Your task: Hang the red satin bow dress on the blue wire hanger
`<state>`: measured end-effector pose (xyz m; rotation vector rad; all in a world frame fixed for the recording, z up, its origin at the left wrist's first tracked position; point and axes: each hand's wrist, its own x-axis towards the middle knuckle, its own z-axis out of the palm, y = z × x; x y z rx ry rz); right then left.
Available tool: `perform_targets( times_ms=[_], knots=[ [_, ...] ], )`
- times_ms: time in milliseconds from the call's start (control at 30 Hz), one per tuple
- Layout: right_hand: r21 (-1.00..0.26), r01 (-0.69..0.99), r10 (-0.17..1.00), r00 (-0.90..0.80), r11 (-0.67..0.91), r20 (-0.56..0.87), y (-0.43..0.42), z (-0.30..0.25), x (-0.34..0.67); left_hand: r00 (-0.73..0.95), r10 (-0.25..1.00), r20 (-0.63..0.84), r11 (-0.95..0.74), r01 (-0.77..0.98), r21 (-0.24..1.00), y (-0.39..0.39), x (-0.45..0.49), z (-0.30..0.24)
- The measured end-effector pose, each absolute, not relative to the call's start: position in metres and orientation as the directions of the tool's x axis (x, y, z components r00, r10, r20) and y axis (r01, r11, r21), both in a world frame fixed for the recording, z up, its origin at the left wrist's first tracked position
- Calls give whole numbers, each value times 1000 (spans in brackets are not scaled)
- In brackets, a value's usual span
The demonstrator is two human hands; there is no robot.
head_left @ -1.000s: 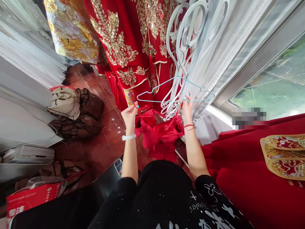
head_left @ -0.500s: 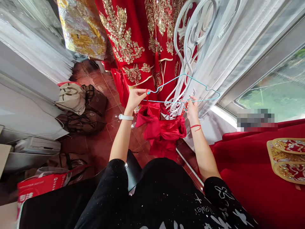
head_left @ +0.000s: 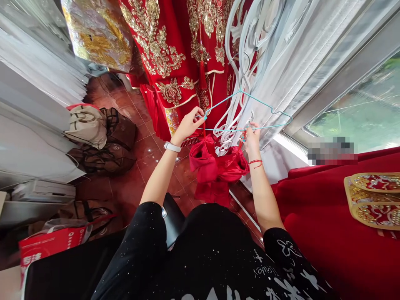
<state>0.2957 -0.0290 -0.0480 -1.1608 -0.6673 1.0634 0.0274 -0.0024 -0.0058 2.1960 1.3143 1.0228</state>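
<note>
A thin light-blue clothes hanger [head_left: 258, 100] is held out in front of me, its metal hook pointing away. My left hand [head_left: 190, 125] pinches the hanger's left end, where a thin red strap hangs down from the fingers. At the hanger's lower bar, my right hand [head_left: 251, 137] is closed on another red strap, inside the hanger's right end. Below both hands dangles a shiny red satin garment [head_left: 229, 166] with a big bow-like fold. Whether the right fingers also grip the bar is hard to see.
Red gowns with gold embroidery [head_left: 162, 50] hang ahead, beside a white scrolled metal stand [head_left: 233, 83]. Brown bags [head_left: 120, 129] lie on the tiled floor at left. A red cloth [head_left: 312, 208] with a gold-trimmed piece [head_left: 368, 200] is at right, below a window [head_left: 362, 104].
My left hand has moved right and slightly up along the hanger's left end, with its strap. The garment's left side has shifted right, nearer my right hand, which stays almost in place.
</note>
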Motion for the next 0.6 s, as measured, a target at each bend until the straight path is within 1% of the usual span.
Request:
perform_targets(
  times_ms=[100,167,267,333,433,500,600],
  knots=[
    [-961,-274,917,391,37,-76,-29,-47,297,209,867,452,-468,653,596,-4,32,-17],
    [-979,-196,918,396,59,-24,-31,-47,301,171,869,464,-451,659,602,-2,34,-21],
    [-994,-48,890,451,101,69,-39,-49,312,183,872,453,-458,630,627,3,34,-24],
    [-993,13,859,500,114,106,-47,-51,320,208,874,440,-466,617,634,5,33,-23],
    [-991,42,803,582,129,130,-63,-50,336,211,873,439,-468,615,635,5,29,-20],
    [-988,32,768,626,149,136,-76,-48,349,207,871,445,-470,618,631,3,27,-19],
    [-982,4,780,608,187,150,-97,-42,370,221,869,443,-475,627,617,-1,24,-17]
  ],
)
